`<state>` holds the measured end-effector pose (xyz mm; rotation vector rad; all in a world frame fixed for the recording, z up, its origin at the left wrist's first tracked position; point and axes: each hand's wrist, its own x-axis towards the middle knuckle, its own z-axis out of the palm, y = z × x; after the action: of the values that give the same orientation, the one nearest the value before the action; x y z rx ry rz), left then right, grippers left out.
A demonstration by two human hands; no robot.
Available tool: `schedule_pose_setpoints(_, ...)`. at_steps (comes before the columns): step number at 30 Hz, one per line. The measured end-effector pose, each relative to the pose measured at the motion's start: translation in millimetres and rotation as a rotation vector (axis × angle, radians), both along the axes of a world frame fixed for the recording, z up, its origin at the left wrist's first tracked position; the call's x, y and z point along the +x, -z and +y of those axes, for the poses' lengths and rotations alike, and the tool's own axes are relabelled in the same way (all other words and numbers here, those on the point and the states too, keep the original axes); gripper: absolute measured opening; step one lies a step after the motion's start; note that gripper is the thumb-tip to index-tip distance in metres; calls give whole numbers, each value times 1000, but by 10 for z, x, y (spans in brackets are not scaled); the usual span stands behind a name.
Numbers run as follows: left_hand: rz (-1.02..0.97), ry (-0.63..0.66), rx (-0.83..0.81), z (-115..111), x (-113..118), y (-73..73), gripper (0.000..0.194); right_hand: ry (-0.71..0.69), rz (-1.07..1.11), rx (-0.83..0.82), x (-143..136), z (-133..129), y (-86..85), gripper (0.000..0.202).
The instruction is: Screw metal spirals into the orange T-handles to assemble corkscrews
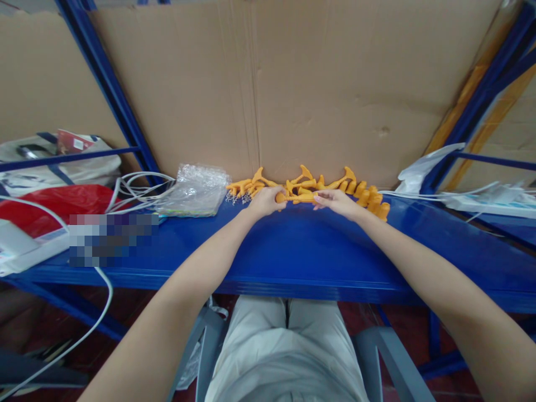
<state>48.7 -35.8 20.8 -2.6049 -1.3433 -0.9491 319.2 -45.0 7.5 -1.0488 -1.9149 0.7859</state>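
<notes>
Over the back of the blue table, my left hand [267, 202] is closed around the left end of an orange plastic piece [302, 197], near a rounded knob. My right hand [336, 203] has its fingers pinched on the right end of the same long piece. Just behind my hands lie several orange parts with flared, hook-like ends [305, 172]. A row of stubby orange parts [365, 196] stands to the right of my right hand. Left of my left hand is a heap of small metal bits [234, 198], too small to make out, below more orange parts [239, 186].
A tall cardboard sheet [318, 89] backs the blue table [310, 245]. Clear plastic bags [196, 190] lie left, beside white cables [138, 181] and a red bag [79, 201]. At right are a white power strip [494, 205] and blue frame posts [481, 95].
</notes>
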Motion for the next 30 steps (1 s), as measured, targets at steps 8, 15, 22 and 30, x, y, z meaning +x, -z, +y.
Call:
schedule_pose_setpoints(8, 23, -84, -12, -61, 52, -19, 31, 32, 115, -172, -8, -42, -13, 44)
schedule_pose_setpoints(15, -8, -49, 30, -32, 25, 2, 28, 41, 156, -192, -42, -96, -53, 26)
schedule_pose_setpoints(22, -25, -37, 26, -54, 41, 0, 27, 15, 102, -206, -44, -143, -83, 44)
schedule_pose_setpoints(30, -25, -36, 31, -60, 39, -7, 27, 42, 90, -122, 17, -60, -27, 48)
